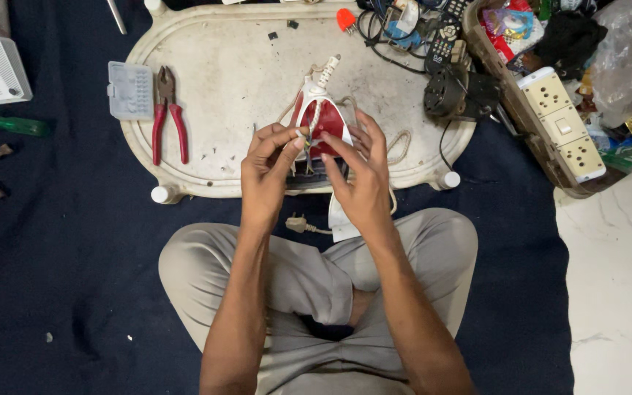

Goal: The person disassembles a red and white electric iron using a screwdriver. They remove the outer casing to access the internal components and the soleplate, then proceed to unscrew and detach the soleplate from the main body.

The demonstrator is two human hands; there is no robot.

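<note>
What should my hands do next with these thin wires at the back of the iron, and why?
Probably keep twisting the wire ends together: both the left hand and right hand pinch them above the red and white iron, and the pliers lie untouched on the white tray.

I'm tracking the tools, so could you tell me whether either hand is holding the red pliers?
No, the pliers lie on the white board, apart from both hands, whose fingers pinch wires at the iron.

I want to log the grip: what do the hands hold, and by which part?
Both the left hand and the right hand pinch the thin wires at the iron's cord end.
</note>
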